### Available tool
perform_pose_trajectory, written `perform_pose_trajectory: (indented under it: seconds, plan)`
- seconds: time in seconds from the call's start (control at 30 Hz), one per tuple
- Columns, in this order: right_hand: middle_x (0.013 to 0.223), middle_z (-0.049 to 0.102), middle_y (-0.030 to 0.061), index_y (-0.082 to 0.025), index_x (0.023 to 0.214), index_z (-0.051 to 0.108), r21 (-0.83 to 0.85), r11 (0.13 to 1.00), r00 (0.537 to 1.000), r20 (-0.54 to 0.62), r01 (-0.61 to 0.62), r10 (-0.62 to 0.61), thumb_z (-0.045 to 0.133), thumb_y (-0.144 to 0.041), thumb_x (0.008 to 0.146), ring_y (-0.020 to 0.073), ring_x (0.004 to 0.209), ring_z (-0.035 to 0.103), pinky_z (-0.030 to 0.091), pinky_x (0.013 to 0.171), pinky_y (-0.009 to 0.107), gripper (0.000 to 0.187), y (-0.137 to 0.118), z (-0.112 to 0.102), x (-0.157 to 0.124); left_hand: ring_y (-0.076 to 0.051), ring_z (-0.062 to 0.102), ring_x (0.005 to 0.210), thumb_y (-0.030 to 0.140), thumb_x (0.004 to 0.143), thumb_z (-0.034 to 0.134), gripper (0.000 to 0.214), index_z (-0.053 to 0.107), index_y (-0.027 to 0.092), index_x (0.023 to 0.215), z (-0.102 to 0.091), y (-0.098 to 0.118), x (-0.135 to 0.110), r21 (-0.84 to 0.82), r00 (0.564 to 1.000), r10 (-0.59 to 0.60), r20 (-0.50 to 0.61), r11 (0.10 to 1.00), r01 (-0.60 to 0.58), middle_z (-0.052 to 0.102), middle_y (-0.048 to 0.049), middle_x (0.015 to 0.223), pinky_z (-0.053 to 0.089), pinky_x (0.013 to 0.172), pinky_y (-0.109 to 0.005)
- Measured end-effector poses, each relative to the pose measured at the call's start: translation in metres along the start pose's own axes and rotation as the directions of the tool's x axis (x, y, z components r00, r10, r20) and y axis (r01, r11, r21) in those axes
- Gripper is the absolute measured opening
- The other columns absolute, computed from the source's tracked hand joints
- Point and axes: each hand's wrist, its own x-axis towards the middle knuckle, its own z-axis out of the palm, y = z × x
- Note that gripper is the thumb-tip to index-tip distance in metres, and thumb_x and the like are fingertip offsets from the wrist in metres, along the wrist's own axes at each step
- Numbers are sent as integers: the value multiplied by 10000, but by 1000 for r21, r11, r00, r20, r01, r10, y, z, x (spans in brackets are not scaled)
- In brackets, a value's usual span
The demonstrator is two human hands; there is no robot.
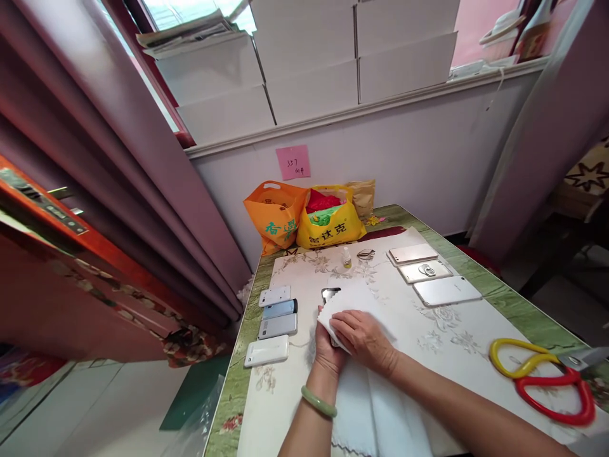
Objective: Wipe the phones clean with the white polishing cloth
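My left hand (328,349) holds a phone (331,292) from below, near the middle of the table. Only the phone's dark top end and a bit of its lower edge show; a white cloth with a zigzag edge (352,297) covers the rest. Over the phone, my right hand (362,336) presses this cloth with its fingers closed on it. A larger pale cloth (354,406) lies under my wrists. Several phones (277,325) lie in a column at the left, and three more phones (447,290) lie at the right.
Big scissors with yellow and red handles (542,381) lie at the right. A small bottle (347,258) stands at the back, beside dark thin-framed glasses (366,254). An orange bag (276,216) and a yellow bag (333,228) stand against the wall.
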Motion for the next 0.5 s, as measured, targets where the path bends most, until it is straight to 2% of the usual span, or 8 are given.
perform_pose_trajectory:
  seconds: [0.1, 0.17, 0.23, 0.3, 0.37, 0.43, 0.5]
  plan:
    - [1061, 662, 86, -215, 1094, 649, 127, 990, 998, 38, -62, 57, 424, -224, 956, 199, 930, 614, 524, 827, 347, 264, 1, -5, -5, -202, 688, 775, 489, 880, 528, 410, 696, 120, 824, 3, 0, -2, 15, 994, -106, 19, 994, 106, 717, -93, 783, 526, 879, -328]
    - [1049, 656, 65, -241, 1080, 665, 218, 965, 986, 106, -149, 129, 480, -211, 917, 181, 893, 636, 541, 781, 309, 248, 7, -11, 0, -222, 685, 737, 559, 863, 521, 479, 685, 117, 777, 5, 0, -3, 54, 988, -152, 38, 987, 150, 698, -94, 722, 533, 872, -376]
    - [1005, 661, 41, -257, 1036, 686, 287, 939, 974, 177, -191, 144, 517, -188, 886, 161, 852, 653, 546, 752, 277, 236, 14, -15, 9, -244, 686, 743, 598, 848, 517, 520, 683, 113, 765, 6, -1, -3, 77, 980, -190, 51, 980, 186, 691, -101, 707, 534, 865, -407]
    - [955, 663, 32, -249, 971, 698, 312, 935, 977, 184, -167, 113, 514, -177, 891, 154, 835, 656, 543, 760, 273, 213, 21, -15, 17, -251, 688, 785, 576, 853, 524, 497, 691, 112, 799, 7, -1, -3, 72, 982, -182, 47, 981, 179, 703, -111, 751, 538, 852, -396]
    - [955, 663, 48, -232, 946, 690, 288, 952, 990, 121, -104, 72, 469, -198, 929, 162, 860, 647, 539, 783, 289, 224, 25, -10, 19, -226, 687, 800, 506, 867, 543, 412, 695, 126, 826, 6, -2, -3, 41, 992, -121, 21, 992, 120, 714, -103, 798, 545, 816, -344]
    - [993, 664, 78, -216, 982, 674, 234, 972, 999, 50, -19, 7, 399, -229, 969, 176, 883, 635, 536, 792, 311, 275, 25, -3, 15, -195, 681, 775, 465, 875, 547, 360, 689, 140, 812, 3, -2, -3, 10, 997, -82, -7, 997, 82, 711, -84, 797, 548, 774, -300]
    - [1039, 672, 98, -209, 1041, 657, 182, 980, 997, 17, 74, -79, 351, -248, 990, 191, 921, 625, 529, 818, 341, 313, 21, 4, 9, -175, 668, 731, 483, 882, 528, 385, 674, 145, 768, 0, 0, -3, -14, 993, -120, -14, 993, 120, 692, -72, 756, 549, 747, -281]
